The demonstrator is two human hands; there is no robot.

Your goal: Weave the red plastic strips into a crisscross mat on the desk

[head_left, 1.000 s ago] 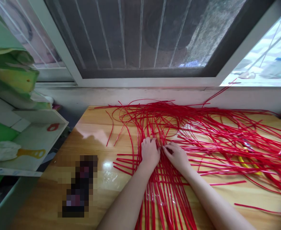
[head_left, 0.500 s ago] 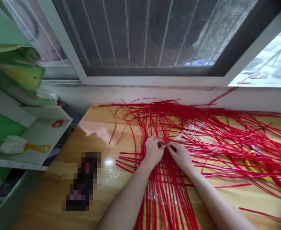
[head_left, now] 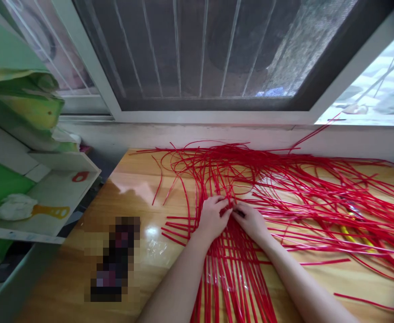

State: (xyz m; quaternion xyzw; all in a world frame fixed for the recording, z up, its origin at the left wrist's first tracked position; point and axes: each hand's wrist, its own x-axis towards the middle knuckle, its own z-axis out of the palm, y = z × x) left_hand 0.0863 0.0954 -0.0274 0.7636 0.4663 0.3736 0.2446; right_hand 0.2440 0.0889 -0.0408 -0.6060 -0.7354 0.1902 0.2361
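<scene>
Many thin red plastic strands (head_left: 235,271) run lengthwise across the table, crossed by sideways ones into a loose weave. My left hand (head_left: 213,217) lies over the weave's far part, its thumb and fingers pinched on a red strand. Close against it, my right hand (head_left: 250,220) is closed too, fingertips on the strands beside my left fingertips. Exactly which strand each hand grips is partly hidden by the fingers. Short strand ends (head_left: 175,227) stick out left of the weave. Clear tape (head_left: 213,279) crosses the strands nearer me.
A tangled heap of red strands (head_left: 304,172) covers the table's back and right. Under it shows a yellow-handled tool (head_left: 348,234). A blurred-out dark object (head_left: 116,260) lies left on the wooden table (head_left: 65,273). A shelf (head_left: 58,188) holds a yellow-handled brush (head_left: 50,211); behind is a window (head_left: 213,117).
My left fingers have spread slightly forward over the strands, while my right hand stays nearly in place. The camera view has shifted a little.
</scene>
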